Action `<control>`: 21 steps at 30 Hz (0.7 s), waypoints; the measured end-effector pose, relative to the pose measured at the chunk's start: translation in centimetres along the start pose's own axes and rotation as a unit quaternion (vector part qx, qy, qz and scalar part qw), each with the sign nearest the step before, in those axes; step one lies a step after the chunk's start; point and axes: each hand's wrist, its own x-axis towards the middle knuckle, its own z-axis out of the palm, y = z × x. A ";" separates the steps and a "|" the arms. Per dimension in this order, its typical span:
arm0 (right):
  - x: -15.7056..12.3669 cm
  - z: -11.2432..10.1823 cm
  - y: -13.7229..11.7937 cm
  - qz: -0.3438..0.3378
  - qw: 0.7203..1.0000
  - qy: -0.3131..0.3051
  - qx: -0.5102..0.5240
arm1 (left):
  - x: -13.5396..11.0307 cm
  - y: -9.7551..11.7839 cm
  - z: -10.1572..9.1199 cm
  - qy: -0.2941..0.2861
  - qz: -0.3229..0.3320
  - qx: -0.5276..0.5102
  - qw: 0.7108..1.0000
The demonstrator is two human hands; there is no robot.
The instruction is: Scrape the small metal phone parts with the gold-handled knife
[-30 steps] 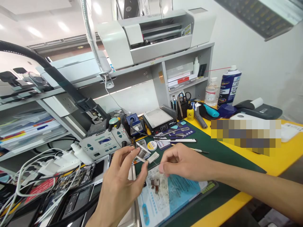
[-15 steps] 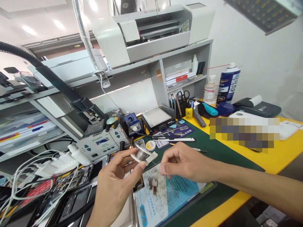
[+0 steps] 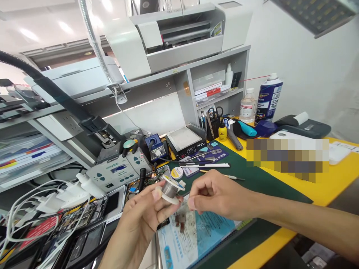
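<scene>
My left hand (image 3: pixel 143 216) is raised above the bench, its thumb and fingers closed round a small white spool of solder wire (image 3: pixel 170 189). My right hand (image 3: pixel 215 194) sits just right of the spool, with thumb and forefinger pinched together close to the spool's rim; a thin wire end may be between them, but it is too fine to make out. Below both hands lies a blue work mat (image 3: pixel 196 235) carrying a few small brown parts (image 3: pixel 179 221).
A soldering station (image 3: pixel 117 170), a blue tip holder (image 3: pixel 155 146) and a hot plate (image 3: pixel 185 140) stand behind the hands. White tweezers (image 3: pixel 207 165) lie on the green mat (image 3: pixel 252 179). Cables and phone parts (image 3: pixel 56 216) crowd the left. A spray can (image 3: pixel 268 98) stands at the right.
My left hand has turned the spool and brought it closer to my right fingers. The view has shifted slightly to the right and down.
</scene>
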 end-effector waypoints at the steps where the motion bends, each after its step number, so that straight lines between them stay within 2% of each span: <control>1: 0.0 0.0 0.0 -0.003 1.000 -0.001 0.003 | -0.1 0.1 0.1 0.000 -0.008 -0.007 1.000; 3: -0.1 0.0 0.0 -0.011 1.000 -0.004 0.011 | -0.2 0.1 0.2 -0.008 -0.027 -0.029 0.999; 9: -0.4 0.2 0.2 -0.030 0.999 -0.007 0.017 | 0.2 -0.1 -0.9 -0.081 -0.090 -0.101 0.987; 17: -0.2 0.2 0.1 -0.040 0.999 -0.003 -0.008 | 0.6 -0.2 -1.6 -0.144 -0.087 -0.044 0.985; 21: -0.1 0.2 0.3 -0.039 0.999 0.007 -0.019 | 0.5 0.0 -1.5 -0.151 -0.086 -0.009 0.985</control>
